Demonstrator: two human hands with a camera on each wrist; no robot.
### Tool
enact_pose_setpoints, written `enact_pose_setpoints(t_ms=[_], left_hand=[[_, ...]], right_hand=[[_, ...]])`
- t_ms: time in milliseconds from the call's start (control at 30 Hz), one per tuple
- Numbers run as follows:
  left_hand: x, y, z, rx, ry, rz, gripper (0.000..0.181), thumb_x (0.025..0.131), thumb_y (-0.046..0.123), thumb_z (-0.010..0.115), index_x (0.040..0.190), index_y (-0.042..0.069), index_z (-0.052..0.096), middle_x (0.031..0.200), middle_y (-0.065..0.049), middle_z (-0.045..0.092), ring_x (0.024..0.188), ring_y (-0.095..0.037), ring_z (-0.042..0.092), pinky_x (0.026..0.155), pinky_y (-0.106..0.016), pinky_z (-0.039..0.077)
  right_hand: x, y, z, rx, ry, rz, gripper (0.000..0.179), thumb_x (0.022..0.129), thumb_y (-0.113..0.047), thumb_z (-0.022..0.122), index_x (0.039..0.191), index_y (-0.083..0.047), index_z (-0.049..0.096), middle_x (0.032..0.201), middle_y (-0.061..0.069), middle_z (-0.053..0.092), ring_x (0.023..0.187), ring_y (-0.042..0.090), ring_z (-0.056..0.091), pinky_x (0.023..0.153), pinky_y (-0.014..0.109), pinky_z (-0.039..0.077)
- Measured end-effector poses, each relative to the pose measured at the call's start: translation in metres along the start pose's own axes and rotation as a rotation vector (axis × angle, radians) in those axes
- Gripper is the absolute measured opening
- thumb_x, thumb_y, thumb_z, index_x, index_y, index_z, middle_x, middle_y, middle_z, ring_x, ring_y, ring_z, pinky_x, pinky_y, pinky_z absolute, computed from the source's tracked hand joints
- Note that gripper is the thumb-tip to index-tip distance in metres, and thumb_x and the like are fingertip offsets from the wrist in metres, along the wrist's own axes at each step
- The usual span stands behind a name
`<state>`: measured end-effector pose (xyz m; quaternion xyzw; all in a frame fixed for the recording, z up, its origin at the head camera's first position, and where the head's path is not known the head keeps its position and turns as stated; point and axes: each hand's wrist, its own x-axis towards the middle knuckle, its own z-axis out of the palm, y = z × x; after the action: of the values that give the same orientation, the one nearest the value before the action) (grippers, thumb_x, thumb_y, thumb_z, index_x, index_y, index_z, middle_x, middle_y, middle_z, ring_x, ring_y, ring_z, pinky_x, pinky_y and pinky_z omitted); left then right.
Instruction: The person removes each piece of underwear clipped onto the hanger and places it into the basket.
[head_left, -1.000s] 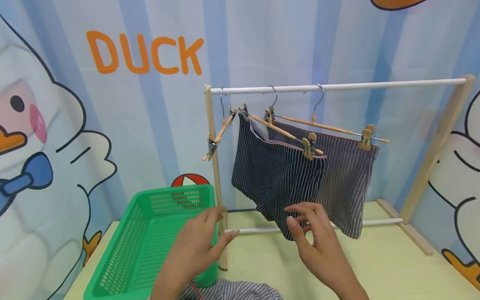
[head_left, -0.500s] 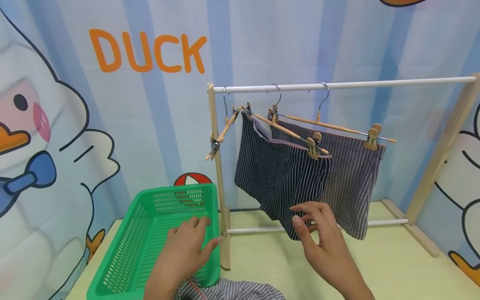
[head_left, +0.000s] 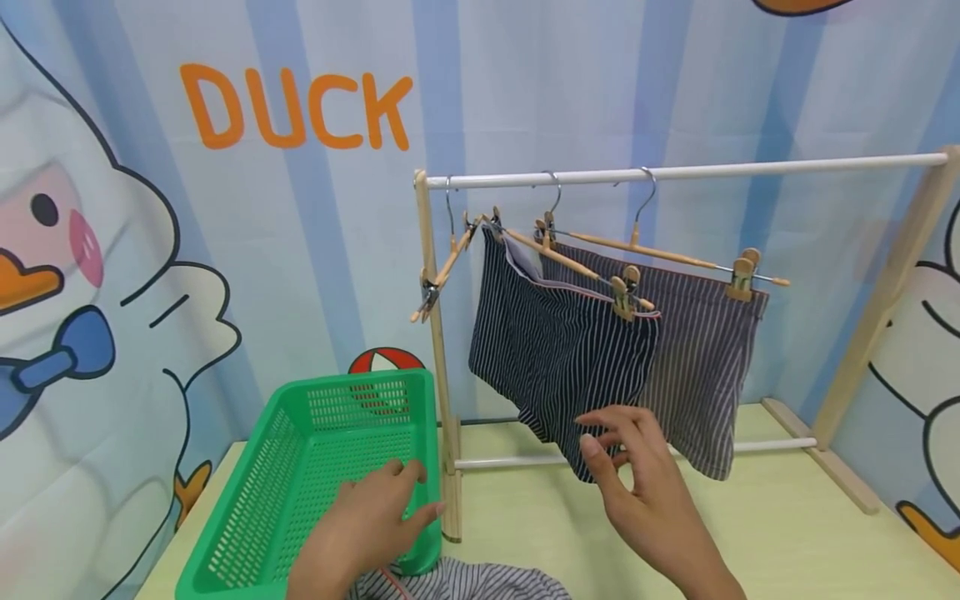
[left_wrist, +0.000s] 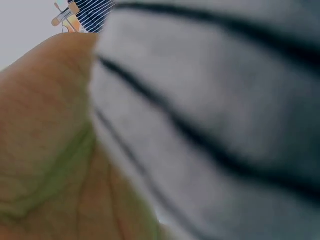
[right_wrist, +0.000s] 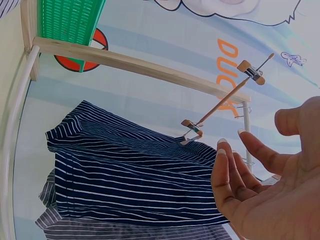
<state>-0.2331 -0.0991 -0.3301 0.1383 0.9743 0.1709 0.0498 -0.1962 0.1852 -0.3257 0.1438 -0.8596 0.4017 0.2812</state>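
Over the front right side of the green basket hovers my left hand, fingers spread and loosely bent, holding nothing. Below it a grey-striped garment with a red edge lies crumpled on the table; its cloth fills much of the left wrist view. My right hand is raised with relaxed fingers in front of navy striped shorts, thumb and fingertips apart. The shorts hang by clips from a wooden hanger. Behind them hang grey striped shorts on another clip hanger.
The hangers hook over the white rail of a wooden rack. At its left end, a bare clip hanger hangs turned sideways beside the post. A cartoon duck curtain covers the back.
My left hand has moved left and down from beside the rack post to over the basket. My right hand stays nearly in place. The view has shifted slightly.
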Motion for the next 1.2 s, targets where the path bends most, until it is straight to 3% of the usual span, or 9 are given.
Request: enact_pose_setpoints(t_ms=[133,300,467,633,800,1000,1200], left_hand=[[0.001,-0.005,0.001,0.01,-0.018,-0.059,0.054,0.095,0.044,0.064,0.135,0.01,0.055,0.133,-0.016,0.059,0.123,-0.04,0.057,0.097,-0.077,0.034],[0.001,-0.011,0.001,0.032,-0.062,-0.157,0.063,0.097,0.046,0.061,0.143,0.005,0.05,0.145,-0.027,0.048,0.135,-0.052,0.043,0.099,-0.083,0.025],[0.0,-0.016,0.002,0.024,-0.1,-0.208,0.063,0.097,0.043,0.06,0.143,0.001,0.05,0.147,-0.03,0.045,0.137,-0.054,0.039,0.101,-0.076,0.033],[-0.001,-0.017,0.002,-0.016,-0.111,-0.193,0.055,0.096,0.04,0.063,0.132,-0.001,0.058,0.13,-0.022,0.062,0.125,-0.046,0.054,0.098,-0.061,0.048],[-0.003,-0.014,0.001,-0.018,-0.131,-0.183,0.05,0.095,0.043,0.063,0.123,0.001,0.063,0.115,-0.012,0.069,0.111,-0.036,0.064,0.09,-0.055,0.053],[-0.001,-0.01,0.001,-0.045,-0.166,-0.156,0.06,0.093,0.042,0.067,0.131,-0.005,0.059,0.123,-0.017,0.067,0.121,-0.04,0.059,0.099,-0.056,0.049],[-0.002,-0.01,0.004,-0.085,-0.199,-0.181,0.069,0.092,0.041,0.069,0.138,-0.008,0.052,0.129,-0.021,0.064,0.125,-0.042,0.057,0.103,-0.058,0.047]], right_hand=[[0.0,0.0,0.001,0.008,-0.006,-0.009,0.019,0.103,-0.023,0.055,0.12,-0.021,0.063,0.121,0.001,0.053,0.096,0.007,0.057,0.077,0.025,0.052],[0.0,0.001,0.001,-0.004,0.0,-0.018,0.019,0.103,-0.022,0.055,0.12,-0.021,0.064,0.121,0.001,0.053,0.096,0.008,0.058,0.077,0.025,0.053],[0.0,0.001,0.002,-0.011,0.005,-0.024,0.019,0.103,-0.021,0.055,0.12,-0.02,0.064,0.121,0.001,0.054,0.096,0.008,0.059,0.077,0.024,0.053],[0.0,0.001,0.003,-0.019,0.009,-0.024,0.019,0.103,-0.021,0.055,0.12,-0.02,0.065,0.121,0.002,0.053,0.097,0.008,0.058,0.077,0.024,0.053],[0.0,0.002,0.003,-0.006,0.002,-0.033,0.019,0.103,-0.021,0.056,0.119,-0.021,0.064,0.122,0.001,0.053,0.096,0.007,0.058,0.076,0.024,0.052],[0.0,0.001,0.004,-0.004,0.003,-0.036,0.018,0.103,-0.02,0.056,0.119,-0.022,0.065,0.12,0.001,0.053,0.096,0.006,0.057,0.075,0.023,0.051],[-0.002,0.001,0.007,0.006,-0.018,-0.033,0.017,0.102,-0.021,0.057,0.117,-0.023,0.064,0.12,0.001,0.053,0.095,0.004,0.055,0.074,0.023,0.05]])
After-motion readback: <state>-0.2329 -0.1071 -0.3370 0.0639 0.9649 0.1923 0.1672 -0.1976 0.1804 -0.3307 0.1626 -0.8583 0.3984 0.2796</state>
